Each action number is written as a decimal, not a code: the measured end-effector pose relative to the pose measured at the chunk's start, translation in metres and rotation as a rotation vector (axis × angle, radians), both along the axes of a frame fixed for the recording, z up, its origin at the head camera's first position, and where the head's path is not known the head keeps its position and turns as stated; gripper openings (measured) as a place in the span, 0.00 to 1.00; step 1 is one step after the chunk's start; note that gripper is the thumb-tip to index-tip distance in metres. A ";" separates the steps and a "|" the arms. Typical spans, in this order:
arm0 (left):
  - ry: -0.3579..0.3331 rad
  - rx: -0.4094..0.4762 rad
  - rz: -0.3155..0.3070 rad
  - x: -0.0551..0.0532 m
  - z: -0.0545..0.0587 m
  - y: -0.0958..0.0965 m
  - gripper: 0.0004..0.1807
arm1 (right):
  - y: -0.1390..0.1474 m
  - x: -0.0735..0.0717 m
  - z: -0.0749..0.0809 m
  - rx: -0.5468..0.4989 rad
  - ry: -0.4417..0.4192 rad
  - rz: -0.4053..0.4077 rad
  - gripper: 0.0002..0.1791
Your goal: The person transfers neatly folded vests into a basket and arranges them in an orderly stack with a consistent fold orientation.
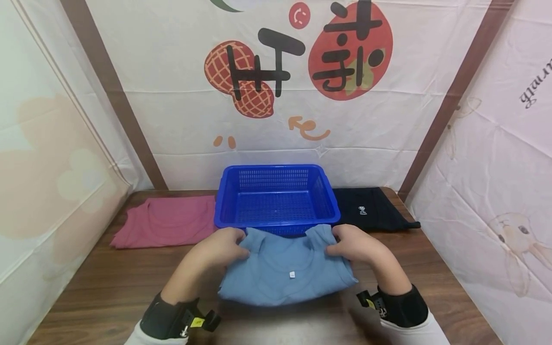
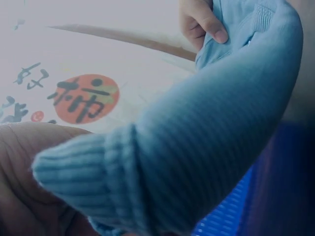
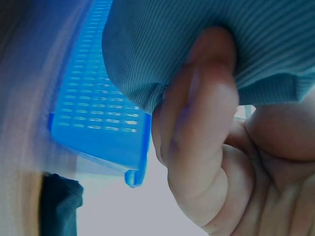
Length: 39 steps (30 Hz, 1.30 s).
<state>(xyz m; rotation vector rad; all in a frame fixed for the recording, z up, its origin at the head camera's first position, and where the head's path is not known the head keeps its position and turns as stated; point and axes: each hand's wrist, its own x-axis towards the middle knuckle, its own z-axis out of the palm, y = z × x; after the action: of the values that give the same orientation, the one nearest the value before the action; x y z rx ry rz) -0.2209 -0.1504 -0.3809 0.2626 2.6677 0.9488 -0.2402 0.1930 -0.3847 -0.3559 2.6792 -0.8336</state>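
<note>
A folded light-blue ribbed top (image 1: 286,270) with a small white neck label hangs between both hands, in front of the blue basket (image 1: 276,223). My left hand (image 1: 222,247) pinches its left shoulder, thumb on the near face. At the opposite shoulder my right hand (image 1: 355,244) grips the cloth the same way. Up close in the left wrist view, the ribbed cloth (image 2: 197,132) covers most of the left fingers. Curled fingers (image 3: 204,113) of the right hand press into the back of the fabric in the right wrist view.
A folded pink top (image 1: 172,220) lies left of the basket on the wooden table (image 1: 95,287). Folded black clothing (image 1: 366,208) with a small white print lies to the right. Printed cloth walls (image 1: 181,120) enclose the back and both sides.
</note>
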 end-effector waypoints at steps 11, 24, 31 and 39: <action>0.085 0.001 -0.060 0.014 0.023 -0.007 0.11 | 0.008 0.013 0.018 -0.046 0.050 0.015 0.13; 0.093 0.072 0.016 0.003 0.025 -0.013 0.09 | 0.015 0.002 0.020 -0.145 0.106 -0.067 0.14; 0.134 0.142 0.070 -0.014 0.007 -0.017 0.11 | 0.015 -0.010 0.010 -0.206 0.138 -0.090 0.14; 0.228 0.196 0.142 -0.034 -0.011 -0.021 0.18 | 0.007 -0.026 -0.001 -0.242 0.176 -0.151 0.15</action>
<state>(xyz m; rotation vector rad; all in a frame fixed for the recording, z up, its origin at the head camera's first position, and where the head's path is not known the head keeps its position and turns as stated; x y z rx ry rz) -0.2545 -0.1710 -0.3917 0.2385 2.8303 1.2995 -0.2658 0.2004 -0.3861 -0.2961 2.7991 -1.2308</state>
